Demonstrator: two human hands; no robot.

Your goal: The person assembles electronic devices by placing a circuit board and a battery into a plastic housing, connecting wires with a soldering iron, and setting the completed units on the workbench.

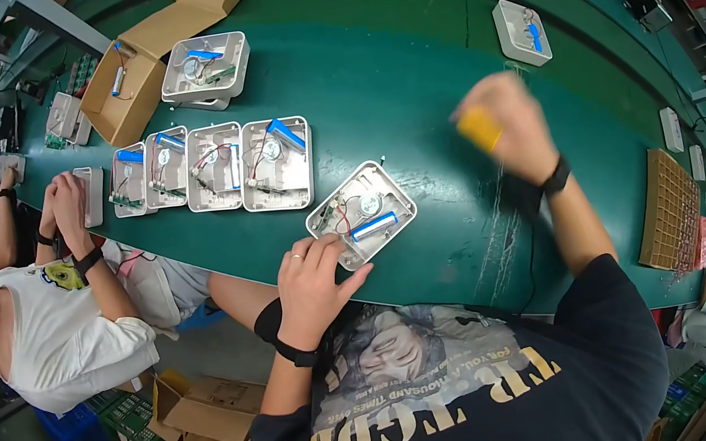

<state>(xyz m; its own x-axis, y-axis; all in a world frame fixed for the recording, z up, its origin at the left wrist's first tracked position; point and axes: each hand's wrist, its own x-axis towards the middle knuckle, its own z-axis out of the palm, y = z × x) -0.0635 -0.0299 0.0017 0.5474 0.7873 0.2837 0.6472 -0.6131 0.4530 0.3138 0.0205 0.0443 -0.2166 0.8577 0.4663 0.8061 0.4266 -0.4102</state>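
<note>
A white plastic housing [403, 187] lies tilted on the green bench in front of me. Inside it are a blue battery cell [374, 226], a round speaker-like part, a small circuit board and red and black wires. My left hand [315, 283] holds the housing by its near left corner, fingers over the rim and thumb along the near side. Off to the right and apart from the housing, my right hand [514, 125] is closed round a yellow tool [480, 128]. Motion blurs the tool, so its exact kind is unclear.
Several similar housings [282, 202] stand in a row to the left, with stacked ones [207, 85] behind. Beyond are an open cardboard box [103, 103] and a lone housing [527, 57]. A gridded tray [668, 205] sits right. A person [68, 327] works at my left.
</note>
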